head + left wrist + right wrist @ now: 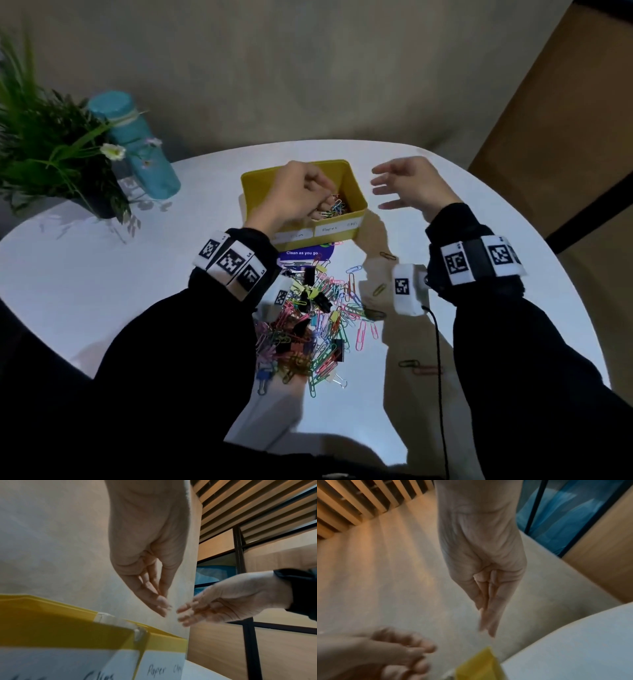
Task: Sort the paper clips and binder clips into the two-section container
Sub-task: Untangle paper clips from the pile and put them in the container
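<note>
A yellow two-section container (354, 186) stands at the middle back of the white table, with coloured paper clips (337, 207) in its right section, labelled "Paper Clips" (337, 228). My left hand (318, 192) hovers over that section, fingers pointing down; no clip shows between them in the left wrist view (164, 604). My right hand (383, 186) floats just right of the container, fingers spread and empty, also seen in the right wrist view (488, 626). A mixed pile of paper clips and binder clips (308, 322) lies in front, between my forearms.
A teal bottle (137, 144) and a potted plant (51, 144) stand at the back left. A blue "Clean as you go" sticker (305, 255) lies before the container. Stray clips (421, 366) and a black cable (440, 377) lie right of the pile.
</note>
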Demonstrator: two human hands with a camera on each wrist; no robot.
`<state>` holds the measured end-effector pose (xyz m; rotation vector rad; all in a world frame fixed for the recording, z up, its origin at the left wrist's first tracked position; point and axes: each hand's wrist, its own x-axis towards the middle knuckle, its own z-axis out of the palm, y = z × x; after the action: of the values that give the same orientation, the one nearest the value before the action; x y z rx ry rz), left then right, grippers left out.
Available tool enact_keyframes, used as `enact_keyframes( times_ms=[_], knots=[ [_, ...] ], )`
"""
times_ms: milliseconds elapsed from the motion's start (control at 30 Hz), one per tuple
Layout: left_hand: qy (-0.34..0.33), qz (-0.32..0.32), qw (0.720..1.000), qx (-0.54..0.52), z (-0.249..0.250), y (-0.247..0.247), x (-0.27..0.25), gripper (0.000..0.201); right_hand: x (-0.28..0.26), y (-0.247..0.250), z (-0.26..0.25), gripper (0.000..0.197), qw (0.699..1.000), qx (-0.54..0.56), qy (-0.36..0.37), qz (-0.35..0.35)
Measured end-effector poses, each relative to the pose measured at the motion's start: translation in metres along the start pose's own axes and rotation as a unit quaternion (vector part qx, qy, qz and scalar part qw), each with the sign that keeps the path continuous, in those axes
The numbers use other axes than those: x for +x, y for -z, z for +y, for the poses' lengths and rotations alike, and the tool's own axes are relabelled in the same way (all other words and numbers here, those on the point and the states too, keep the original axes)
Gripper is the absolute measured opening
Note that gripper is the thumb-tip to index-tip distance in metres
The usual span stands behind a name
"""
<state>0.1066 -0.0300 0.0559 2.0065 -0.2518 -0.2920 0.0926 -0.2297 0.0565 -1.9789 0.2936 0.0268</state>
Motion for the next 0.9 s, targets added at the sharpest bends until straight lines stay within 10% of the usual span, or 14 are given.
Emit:
enact_keyframes(
  times_ms=[233,600,800,900],
  knots=[
    [0.0,-0.147,0.989,0.027,-0.023,-0.013,-0.044,0.014,-0.006,-0.002,0.091,0.023,0.978,-0.176,-0.112,-0.029],
    [0.001,-0.112,0.923,0.367,-0.061,-0.054,-0.05,0.014,-0.05,-0.06,0.078,0.043,0.914,-0.298,0.07,-0.266],
    [0.038,-0.125,0.912,0.389,-0.065,-0.042,-0.053,0.007,-0.061,-0.042,0.084,0.034,0.905,-0.348,0.077,-0.234],
    [0.06,-0.117,0.91,0.394,-0.062,-0.043,-0.055,0.034,-0.07,-0.03,0.09,0.074,0.909,-0.361,0.001,-0.208]
  ],
)
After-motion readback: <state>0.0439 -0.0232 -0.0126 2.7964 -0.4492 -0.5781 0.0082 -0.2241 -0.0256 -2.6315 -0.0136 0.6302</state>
